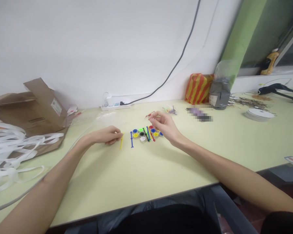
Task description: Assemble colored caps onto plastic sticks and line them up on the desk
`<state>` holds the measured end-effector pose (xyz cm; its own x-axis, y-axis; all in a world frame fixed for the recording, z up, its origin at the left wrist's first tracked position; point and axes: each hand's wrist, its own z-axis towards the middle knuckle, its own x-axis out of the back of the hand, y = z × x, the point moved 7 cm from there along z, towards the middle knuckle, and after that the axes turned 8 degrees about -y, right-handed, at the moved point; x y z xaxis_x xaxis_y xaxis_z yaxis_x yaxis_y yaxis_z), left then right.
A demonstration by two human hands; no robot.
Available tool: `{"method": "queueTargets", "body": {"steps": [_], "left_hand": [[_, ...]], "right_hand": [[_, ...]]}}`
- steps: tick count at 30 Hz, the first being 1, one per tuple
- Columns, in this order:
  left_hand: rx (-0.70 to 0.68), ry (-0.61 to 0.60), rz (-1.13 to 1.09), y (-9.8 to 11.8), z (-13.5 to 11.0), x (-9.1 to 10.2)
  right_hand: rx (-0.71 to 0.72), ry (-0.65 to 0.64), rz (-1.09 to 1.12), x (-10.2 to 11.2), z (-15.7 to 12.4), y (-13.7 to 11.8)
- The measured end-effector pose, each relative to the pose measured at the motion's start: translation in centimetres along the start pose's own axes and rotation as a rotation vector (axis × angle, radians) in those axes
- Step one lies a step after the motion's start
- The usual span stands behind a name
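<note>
On the pale yellow-green tabletop: left hand pinching thin yellow plastic-looking arrow;
probably light, stiff, slippery; best taken mid-shaft; right hand half-curled, contents can't be told.

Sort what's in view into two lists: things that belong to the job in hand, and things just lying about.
Job in hand, apparently:
- yellow arrow, at the left hand's fingertips
- blue arrow beside it
- round colored discs, near the right hand

Lying about:
- cardboard box
- white strips
- power strip
- striped bag
- white spool
</note>
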<state>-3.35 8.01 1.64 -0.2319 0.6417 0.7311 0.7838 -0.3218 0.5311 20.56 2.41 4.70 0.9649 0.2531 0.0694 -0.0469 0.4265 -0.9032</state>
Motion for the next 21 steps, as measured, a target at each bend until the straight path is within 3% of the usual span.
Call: {"method": "queueTargets", "body": {"steps": [9, 21], "left_hand": [[0.004, -0.042, 0.053, 0.1, 0.7, -0.8], [-0.028, 0.071, 0.129, 1.6, 1.3, -1.3]], "right_hand": [[-0.039, 0.021, -0.021, 0.1, 0.0, -0.1], [-0.027, -0.026, -0.043, -0.3, 0.0, -0.4]]}}
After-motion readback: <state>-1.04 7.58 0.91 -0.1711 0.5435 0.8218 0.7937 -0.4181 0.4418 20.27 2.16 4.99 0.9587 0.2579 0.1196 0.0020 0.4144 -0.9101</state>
